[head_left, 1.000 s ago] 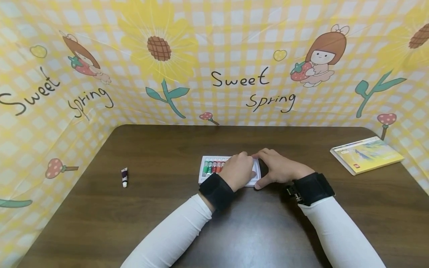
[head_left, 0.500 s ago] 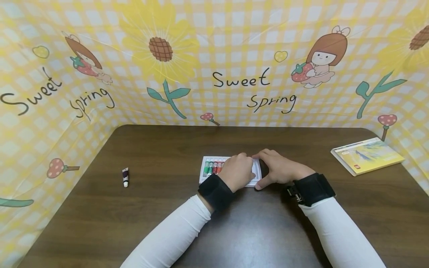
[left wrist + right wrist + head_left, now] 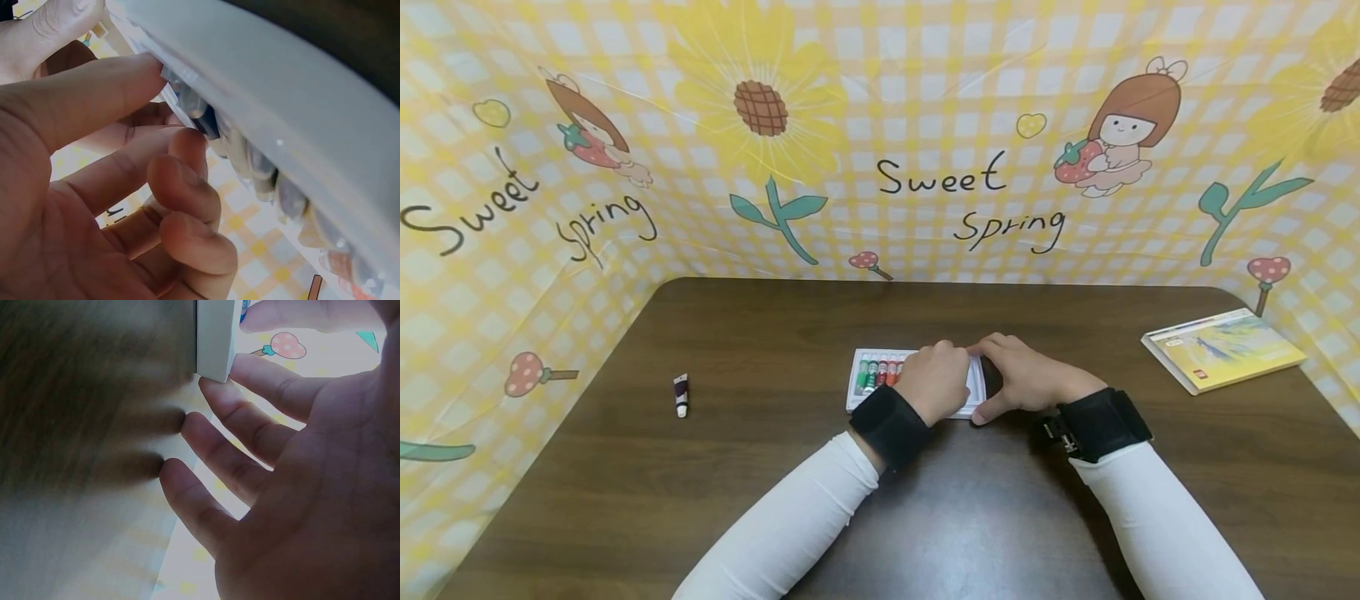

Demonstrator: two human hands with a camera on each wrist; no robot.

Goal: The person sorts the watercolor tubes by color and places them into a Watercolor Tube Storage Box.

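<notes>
In the head view a white plastic tray [image 3: 852, 390] holds a row of small paint tubes [image 3: 882, 372], green to red at its left end. My left hand [image 3: 934, 379] reaches over the tray and covers its middle. Seen from the left wrist, its thumb and index finger pinch a tube with a dark blue band [image 3: 208, 125] at the tray's edge; the other fingers curl below. My right hand [image 3: 1026, 375] grips the tray's right end, thumb at the near corner and fingers at the far one. The right wrist view has its fingertips against the white tray corner [image 3: 214, 362].
A lone paint tube [image 3: 681, 396] with a dark purple band lies on the brown table [image 3: 760, 483] at the left. The yellow paint box [image 3: 1225, 350] rests at the right edge. A printed yellow checked cloth [image 3: 910, 83] rises behind the table.
My left wrist has shifted very slightly to the right over the tray. The right hand, the tray and the lone tube stay where they were.
</notes>
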